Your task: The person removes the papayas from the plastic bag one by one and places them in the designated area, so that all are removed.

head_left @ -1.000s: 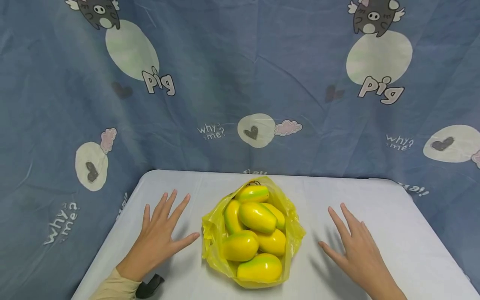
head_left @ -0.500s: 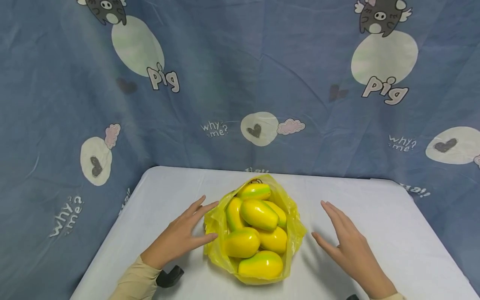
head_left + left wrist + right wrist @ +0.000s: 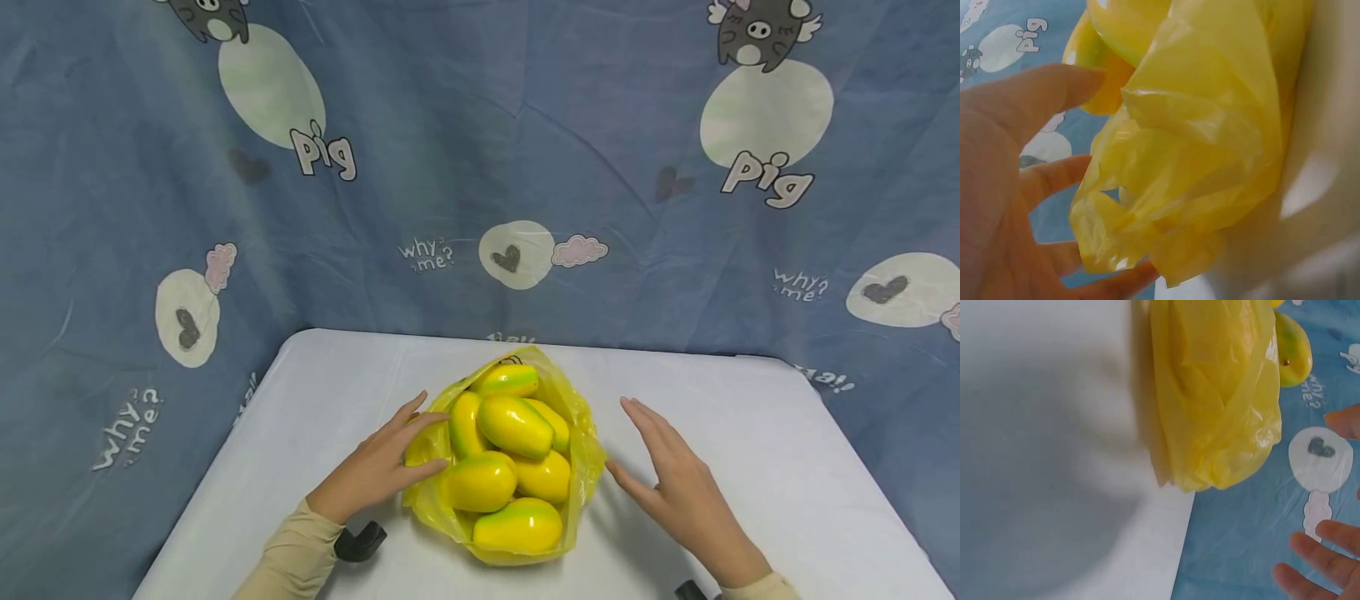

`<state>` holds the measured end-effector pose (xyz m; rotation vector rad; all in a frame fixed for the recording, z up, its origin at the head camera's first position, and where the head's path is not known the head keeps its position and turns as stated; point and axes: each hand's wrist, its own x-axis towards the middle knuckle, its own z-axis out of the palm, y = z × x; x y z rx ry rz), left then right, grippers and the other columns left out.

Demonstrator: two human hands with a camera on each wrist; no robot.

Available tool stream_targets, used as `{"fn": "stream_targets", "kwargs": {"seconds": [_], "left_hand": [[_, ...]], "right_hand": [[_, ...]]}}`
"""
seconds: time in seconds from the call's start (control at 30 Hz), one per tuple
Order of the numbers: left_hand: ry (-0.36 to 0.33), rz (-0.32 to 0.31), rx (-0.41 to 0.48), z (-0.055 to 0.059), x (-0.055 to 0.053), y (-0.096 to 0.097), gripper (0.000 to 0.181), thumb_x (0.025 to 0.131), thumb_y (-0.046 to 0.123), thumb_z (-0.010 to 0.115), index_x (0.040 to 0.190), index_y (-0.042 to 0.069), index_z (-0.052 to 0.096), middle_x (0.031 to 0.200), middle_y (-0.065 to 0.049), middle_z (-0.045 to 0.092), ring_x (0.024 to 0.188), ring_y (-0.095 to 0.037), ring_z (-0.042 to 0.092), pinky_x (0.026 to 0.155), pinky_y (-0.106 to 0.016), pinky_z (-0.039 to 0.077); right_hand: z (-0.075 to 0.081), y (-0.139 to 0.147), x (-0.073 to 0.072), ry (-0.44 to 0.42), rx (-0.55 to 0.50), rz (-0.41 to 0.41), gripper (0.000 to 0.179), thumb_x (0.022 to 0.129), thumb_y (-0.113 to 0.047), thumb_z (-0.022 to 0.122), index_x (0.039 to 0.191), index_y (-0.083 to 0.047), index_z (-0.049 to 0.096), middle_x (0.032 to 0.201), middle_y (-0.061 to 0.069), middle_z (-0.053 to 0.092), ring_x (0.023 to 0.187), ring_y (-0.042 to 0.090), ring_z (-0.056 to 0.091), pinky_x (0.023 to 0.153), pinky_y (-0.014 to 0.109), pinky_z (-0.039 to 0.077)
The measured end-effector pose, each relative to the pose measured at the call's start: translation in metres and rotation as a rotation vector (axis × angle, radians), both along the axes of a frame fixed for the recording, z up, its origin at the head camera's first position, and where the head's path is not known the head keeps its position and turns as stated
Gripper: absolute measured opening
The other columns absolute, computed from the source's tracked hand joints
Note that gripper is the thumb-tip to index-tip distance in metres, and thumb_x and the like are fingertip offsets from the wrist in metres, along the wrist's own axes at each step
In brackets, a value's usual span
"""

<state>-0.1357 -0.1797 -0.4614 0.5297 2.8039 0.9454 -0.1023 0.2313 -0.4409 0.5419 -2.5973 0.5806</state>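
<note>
A thin yellow plastic bag (image 3: 581,500) stands on the table with its mouth spread wide. Several glossy yellow mangoes (image 3: 515,427) with greenish patches fill it. My left hand (image 3: 378,467) is at the bag's left rim, fingers spread and extended; in the left wrist view its fingers (image 3: 1054,178) lie right along the crumpled plastic (image 3: 1197,144). To the right of the bag is my right hand (image 3: 678,492), fingers extended and thumb tip close by the bag's edge. In the right wrist view a gap shows between its fingers (image 3: 1325,556) and the bag (image 3: 1216,400).
The bag rests on a white-covered table (image 3: 810,467). Behind it hangs a blue curtain (image 3: 600,167) printed with pigs and words. A black wrist mount (image 3: 360,543) sits under the left wrist, and another (image 3: 690,590) under the right.
Both hands have moved inward toward the bag, the left hand rightward to its rim and the right hand leftward. The spread fingers have drawn closer together. The bag and mangoes stay in place.
</note>
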Motion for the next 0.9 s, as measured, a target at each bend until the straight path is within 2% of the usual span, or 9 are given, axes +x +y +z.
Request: {"fn": "stream_targets", "kwargs": {"seconds": [0.13,0.33,0.47,0.63,0.77,0.9], "left_hand": [[0.007,0.005,0.021,-0.005,-0.004,0.002,0.061,0.096,0.058,0.066,0.151,0.038,0.047,0.173,-0.007,0.022,0.149,-0.041,0.043,0.108,-0.075,0.041],[-0.038,0.048,0.042,-0.011,-0.005,0.007,0.065,0.093,0.059,0.07,0.151,0.039,0.047,0.173,-0.004,0.023,0.15,-0.041,0.041,0.108,-0.076,0.039],[-0.056,0.071,0.032,-0.014,-0.003,0.008,0.069,0.09,0.062,0.072,0.151,0.042,0.046,0.173,-0.002,0.022,0.15,-0.043,0.04,0.109,-0.075,0.039],[-0.053,0.068,0.027,-0.016,-0.002,0.006,0.07,0.089,0.064,0.071,0.151,0.045,0.044,0.173,-0.003,0.022,0.152,-0.042,0.037,0.111,-0.073,0.039],[-0.034,0.055,0.036,-0.015,-0.003,0.003,0.07,0.09,0.062,0.072,0.151,0.044,0.044,0.172,-0.003,0.023,0.154,-0.04,0.035,0.112,-0.072,0.039],[-0.023,0.036,0.054,-0.015,-0.004,0.003,0.07,0.091,0.059,0.072,0.152,0.042,0.044,0.172,-0.007,0.024,0.154,-0.04,0.035,0.113,-0.071,0.039]], "right_hand": [[0.002,-0.006,-0.002,-0.016,-0.004,0.021,0.093,0.084,-0.024,0.086,0.162,-0.021,0.036,0.155,0.011,0.052,0.134,0.033,0.057,0.096,0.056,0.057],[0.011,-0.02,-0.007,-0.105,-0.026,0.082,0.083,0.09,-0.029,0.083,0.16,-0.023,0.038,0.157,0.005,0.05,0.139,0.029,0.055,0.105,0.052,0.054],[0.018,-0.03,-0.016,-0.201,-0.073,0.168,0.068,0.093,-0.032,0.079,0.154,-0.025,0.047,0.156,0.003,0.051,0.143,0.027,0.052,0.109,0.051,0.052],[0.023,-0.043,-0.032,-0.31,-0.131,0.308,0.056,0.095,-0.035,0.076,0.147,-0.025,0.055,0.155,0.004,0.053,0.142,0.028,0.053,0.111,0.052,0.051],[0.026,-0.057,-0.047,-0.394,-0.137,0.388,0.059,0.097,-0.043,0.073,0.149,-0.023,0.054,0.158,0.006,0.049,0.145,0.028,0.049,0.114,0.056,0.047],[0.027,-0.073,-0.057,-0.496,-0.119,0.413,0.066,0.096,-0.05,0.07,0.154,-0.027,0.049,0.163,0.003,0.044,0.153,0.027,0.038,0.12,0.06,0.038]]}}
